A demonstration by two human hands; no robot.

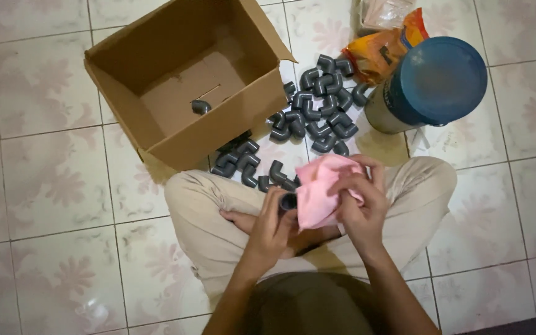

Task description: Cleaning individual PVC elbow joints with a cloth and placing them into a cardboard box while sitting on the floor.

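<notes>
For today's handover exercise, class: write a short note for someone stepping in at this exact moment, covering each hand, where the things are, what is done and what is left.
Left hand: grip closed on a dark grey plastic elbow pipe fitting, held over the lap.
Right hand: holds a pink cloth against that fitting.
Open brown cardboard box: on the tiled floor ahead to the left, with one grey fitting inside.
Pile of grey elbow fittings: loose on the floor beside the box, reaching to the knees.
Blue-lidded round container and orange packet: ahead to the right.
Done: one fitting boxed.
Left: the held fitting and the pile are still outside the box.
</notes>
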